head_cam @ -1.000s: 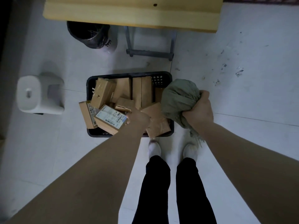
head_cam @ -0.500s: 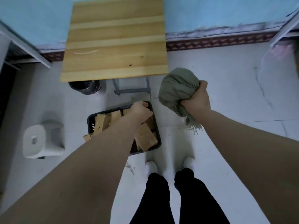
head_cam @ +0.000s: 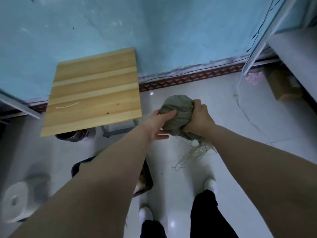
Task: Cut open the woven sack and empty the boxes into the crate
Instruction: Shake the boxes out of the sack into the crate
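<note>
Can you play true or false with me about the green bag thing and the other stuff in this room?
1. The left hand and the right hand both hold the balled-up sack. True.
2. The sack lies on the wooden table. False: it is held up, to the right of the table.
3. Loose threads hang from the sack. True.
4. The white stool stands on the table. False: the stool stands on the floor.

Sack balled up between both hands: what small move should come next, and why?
Probably drop the sack aside, perhaps on the wooden table: it is crumpled into a ball, the right hand grips it, the left hand holds its side, frayed threads dangling.
</note>
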